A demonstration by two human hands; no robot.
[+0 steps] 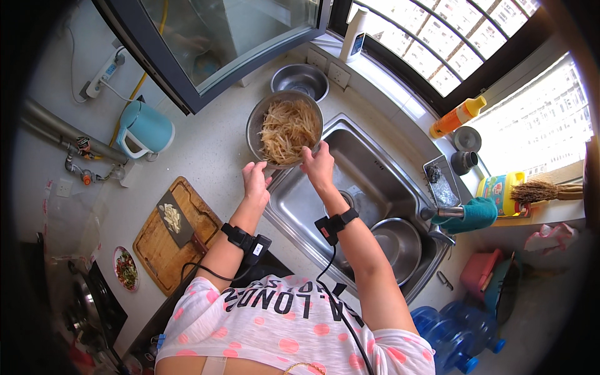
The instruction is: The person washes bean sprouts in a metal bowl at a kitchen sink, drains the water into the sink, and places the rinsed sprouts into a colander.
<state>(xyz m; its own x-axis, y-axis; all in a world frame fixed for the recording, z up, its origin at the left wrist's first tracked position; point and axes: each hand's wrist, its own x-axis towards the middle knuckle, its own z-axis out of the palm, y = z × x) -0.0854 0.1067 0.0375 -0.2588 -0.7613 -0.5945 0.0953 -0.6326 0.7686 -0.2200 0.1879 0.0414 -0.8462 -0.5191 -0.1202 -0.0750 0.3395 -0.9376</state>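
A round metal bowl [253, 136] full of pale shredded strips, likely potato [290, 129], is before me at the sink's far left corner. My right hand [319, 166] grips its near right rim, thumb over the edge. At the near left rim is my left hand [255, 180], fingers apart and fingertips by the bowl's edge; its thumb is not over the rim. Behind that bowl stands another metal bowl [304, 82], partly covered by it. The steel sink [300, 197] lies under my right forearm, with a metal basin [398, 248] in its near right part.
Left of me, a wooden cutting board [154, 243] carries a cleaver [180, 229] with sliced pale pieces on its blade. Beside it sits a plate of chopped ingredients [125, 269]. A blue kettle [147, 126], an open window sash [197, 101] and a cloth-draped faucet [450, 213] surround the counter.
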